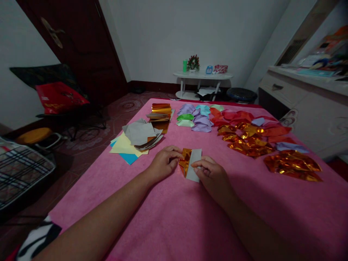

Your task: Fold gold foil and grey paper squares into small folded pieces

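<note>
A small sheet of gold foil paper [190, 162], shiny orange on one side and white on the other, lies partly folded on the pink tablecloth [174, 214]. My left hand [163, 163] pinches its gold left edge with curled fingers. My right hand [212, 174] presses and pinches the white flap from the right. Both hands touch the same sheet.
A stack of flat coloured and grey papers [136, 139] lies to the left, with gold sheets [160, 112] behind. Folded purple and green pieces [194, 117] sit at the back; red [244, 117] and gold folded pieces [250, 143], [292, 165] spread right. A white cabinet [304, 108] stands right.
</note>
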`<state>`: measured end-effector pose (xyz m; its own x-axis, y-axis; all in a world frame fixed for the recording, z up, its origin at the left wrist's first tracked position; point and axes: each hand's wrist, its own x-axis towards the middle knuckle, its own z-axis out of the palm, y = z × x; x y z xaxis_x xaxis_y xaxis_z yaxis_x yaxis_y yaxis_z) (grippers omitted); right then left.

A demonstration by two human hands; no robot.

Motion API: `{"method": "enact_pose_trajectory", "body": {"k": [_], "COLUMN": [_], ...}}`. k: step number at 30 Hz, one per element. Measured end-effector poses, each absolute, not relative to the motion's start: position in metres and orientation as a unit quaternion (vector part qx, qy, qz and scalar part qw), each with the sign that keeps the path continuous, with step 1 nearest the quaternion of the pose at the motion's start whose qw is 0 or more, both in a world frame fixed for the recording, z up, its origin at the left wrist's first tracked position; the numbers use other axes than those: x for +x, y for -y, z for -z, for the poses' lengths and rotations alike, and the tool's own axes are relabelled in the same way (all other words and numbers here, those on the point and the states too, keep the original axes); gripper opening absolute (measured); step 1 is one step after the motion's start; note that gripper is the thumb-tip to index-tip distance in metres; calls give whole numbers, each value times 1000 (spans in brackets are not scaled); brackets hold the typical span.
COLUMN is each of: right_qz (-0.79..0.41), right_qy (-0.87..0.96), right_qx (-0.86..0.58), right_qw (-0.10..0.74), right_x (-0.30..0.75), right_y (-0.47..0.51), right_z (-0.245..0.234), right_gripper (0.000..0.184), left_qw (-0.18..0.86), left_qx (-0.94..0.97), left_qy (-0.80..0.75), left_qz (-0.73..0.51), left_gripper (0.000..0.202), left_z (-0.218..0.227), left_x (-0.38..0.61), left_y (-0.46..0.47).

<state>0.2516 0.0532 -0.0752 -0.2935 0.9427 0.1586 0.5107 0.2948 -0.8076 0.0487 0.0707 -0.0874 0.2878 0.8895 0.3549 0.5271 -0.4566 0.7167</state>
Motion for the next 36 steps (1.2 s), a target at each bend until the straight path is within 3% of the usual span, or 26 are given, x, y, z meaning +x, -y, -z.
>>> {"method": "enact_pose_trajectory", "body": {"k": [36], "right_qz": [-318], "right_qy": [737], "right_qx": [-489], "right_qw": [342], "right_x": [252], "right_y": [-54], "right_z": [79], "right_gripper": [19], "left_qw": [245], "left_qx": [765], "left_qy": [-462], "left_qz": [-376], "left_gripper": [28], "left_z": [86], "left_x": [49], "left_y": [-70]}}
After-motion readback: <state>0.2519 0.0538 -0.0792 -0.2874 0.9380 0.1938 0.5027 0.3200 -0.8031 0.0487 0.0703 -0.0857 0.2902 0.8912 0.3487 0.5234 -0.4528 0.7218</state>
